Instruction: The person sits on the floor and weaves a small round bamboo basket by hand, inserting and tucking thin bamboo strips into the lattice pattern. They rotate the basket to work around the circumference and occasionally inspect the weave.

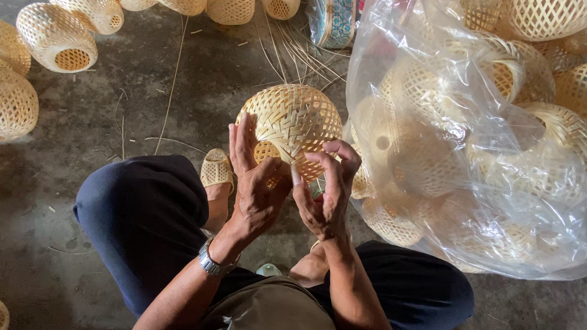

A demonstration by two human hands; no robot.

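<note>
a woven bamboo basket (293, 123), rounded like a dome, sits at the centre of the frame, held up above the concrete floor (80, 131). its closed, rounded end points toward the top of the frame and its open mouth faces down toward the person, so its long axis runs roughly top to bottom, tilted a little left. the left hand (257, 183) touches the lower left rim with fingers stretched up along the weave. the right hand (325, 189) is curled on the lower right rim, fingertips hooked on the strips. the 2 hands are close together, both on the basket. a metal wristwatch (212, 263) is on the left wrist. right of the basket, a clear plastic bag (501, 192) full of similar baskets fills the right side. loose baskets (57, 36) lie in the upper left, and thin bamboo strips (291, 51) lie at top centre. a sandal (216, 169) shows beside the dark trouser knee (142, 212).
</note>
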